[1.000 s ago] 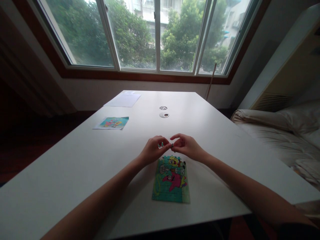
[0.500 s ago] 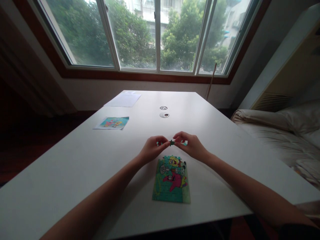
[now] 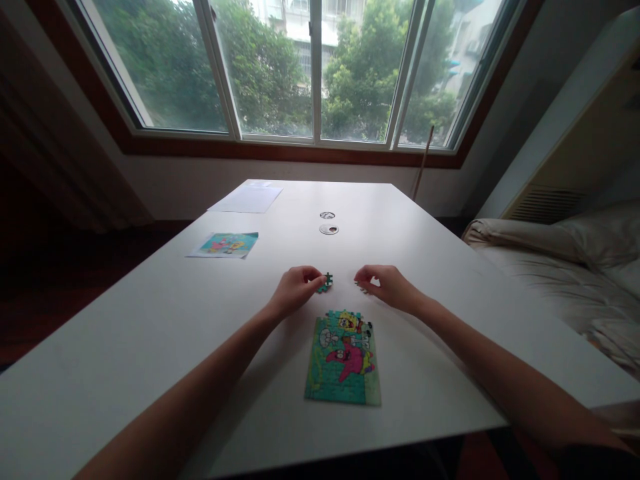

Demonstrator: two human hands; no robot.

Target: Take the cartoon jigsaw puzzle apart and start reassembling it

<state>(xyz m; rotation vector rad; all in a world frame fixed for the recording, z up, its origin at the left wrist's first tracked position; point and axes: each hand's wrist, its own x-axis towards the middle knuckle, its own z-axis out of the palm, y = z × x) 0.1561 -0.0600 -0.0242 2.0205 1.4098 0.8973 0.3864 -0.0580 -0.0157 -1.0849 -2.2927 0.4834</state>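
Note:
A colourful cartoon jigsaw puzzle (image 3: 343, 360) lies on the white table (image 3: 150, 333) in front of me, nearly all joined, its top edge uneven. My left hand (image 3: 295, 292) is just beyond its upper left corner, fingers pinched on a small green puzzle piece (image 3: 326, 283). My right hand (image 3: 385, 287) rests beyond the upper right corner, fingers curled together near the tabletop; whatever they hold is too small to make out.
A printed reference picture (image 3: 225, 245) lies at the left of the table. A white sheet of paper (image 3: 246, 199) sits at the far left. Two round cable holes (image 3: 328, 223) are in the table's middle. A bed with pale bedding (image 3: 565, 267) stands at the right.
My hands, touching above the puzzle's top edge a second ago, have drawn apart. The green piece stays in my left hand, and my right hand has moved to the right.

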